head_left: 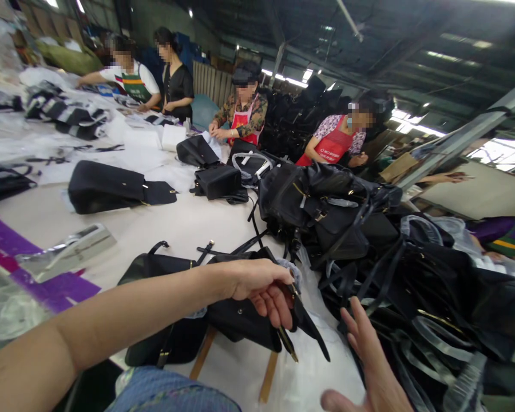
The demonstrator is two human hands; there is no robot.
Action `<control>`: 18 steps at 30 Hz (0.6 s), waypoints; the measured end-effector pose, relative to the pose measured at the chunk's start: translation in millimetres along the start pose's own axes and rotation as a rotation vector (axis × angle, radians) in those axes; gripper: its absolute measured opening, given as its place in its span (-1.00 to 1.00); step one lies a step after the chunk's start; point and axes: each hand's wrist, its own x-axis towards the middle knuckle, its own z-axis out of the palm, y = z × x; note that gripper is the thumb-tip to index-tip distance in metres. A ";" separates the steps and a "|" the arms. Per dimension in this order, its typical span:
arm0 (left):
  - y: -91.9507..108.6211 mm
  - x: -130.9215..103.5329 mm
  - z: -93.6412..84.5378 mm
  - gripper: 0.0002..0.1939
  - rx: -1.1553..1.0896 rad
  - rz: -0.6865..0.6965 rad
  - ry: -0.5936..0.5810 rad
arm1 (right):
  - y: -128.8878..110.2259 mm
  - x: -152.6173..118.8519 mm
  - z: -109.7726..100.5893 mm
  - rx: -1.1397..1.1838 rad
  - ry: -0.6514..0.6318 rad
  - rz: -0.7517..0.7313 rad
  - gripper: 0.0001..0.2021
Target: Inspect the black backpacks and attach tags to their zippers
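Observation:
My left hand (271, 294) reaches across a black leather-look bag (244, 326), its fingers curled round the bag's edge near the opening. A dark pointed flap and a gold zip end hang below those fingers. Part of the bag is hidden behind my forearm. To the right, my right hand (375, 363) is held in the air with thumb and fingers spread, and nothing is in it. Another black bag (167, 343) with a gold-coloured buckle lies on the table to the left of the held one.
A large heap of black bags (438, 297), some with plastic-wrapped handles, covers the right side. One black bag (107, 186) lies farther left on the white table (189, 223). Purple packaging (60, 286) is at the left. Several co-workers, one in a red apron (332, 143), stand across the table.

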 end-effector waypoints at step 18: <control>-103.2 57.6 -64.0 -0.75 1.711 0.697 0.684 | 56.0 57.2 88.7 1.125 0.021 0.610 -0.61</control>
